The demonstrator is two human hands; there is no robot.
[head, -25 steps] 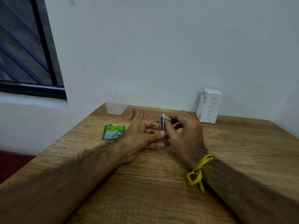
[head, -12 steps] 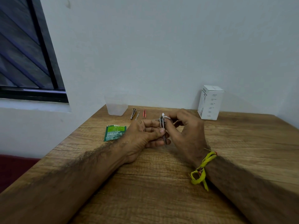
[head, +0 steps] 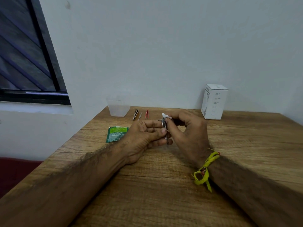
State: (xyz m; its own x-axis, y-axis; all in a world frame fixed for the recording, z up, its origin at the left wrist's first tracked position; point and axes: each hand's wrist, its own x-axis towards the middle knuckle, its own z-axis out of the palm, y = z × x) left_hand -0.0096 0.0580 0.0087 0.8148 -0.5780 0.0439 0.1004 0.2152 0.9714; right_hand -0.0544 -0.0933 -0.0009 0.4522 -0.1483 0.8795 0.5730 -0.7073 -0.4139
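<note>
Thin metal tool (head: 164, 126): held upright over the middle of the tabletop (head: 164, 194), between the two hands. Its lower end is close to the wood; whether it touches cannot be told. What kind of tool it is cannot be read either.

Grip state
- The left hand (head: 144, 136) comes in from 9 o'clock. Its thumb and curled fingers (head: 161, 131) pinch the tool's shaft.
- The right hand (head: 190, 131) comes in from 3 o'clock. Its fingers (head: 176, 114) pinch a small white wipe (head: 165, 115) against the tool's upper end.
- Judged step: wiping the tool clean.

Possible faults and causes
1. Tool slips downward. Cause: the shaft is thin and smooth, and a firm wiping stroke may exceed the hold of the left pinch.
2. Wipe tears or drops. Cause: the piece is small and only a corner is pinched, so it may snag on a metal edge.
3. Fingertip is pricked or scraped. Cause: the wipe covers little, and bare skin sits right beside the metal.
4. Cleaning stays incomplete. Cause: the left pinch hides the middle of the shaft, so that part needs a re-grip.
5. Nearby items are knocked. Cause: a nail clipper (head: 135, 114) and red tweezers (head: 146, 114) lie near at 11 o'clock of the hands, and a green sachet (head: 116, 134) lies just beside the left hand at 9 o'clock. A plastic cup (head: 118, 108) stands farther out at 11 o'clock, and a white box (head: 214, 102) stands at 1 o'clock.
</note>
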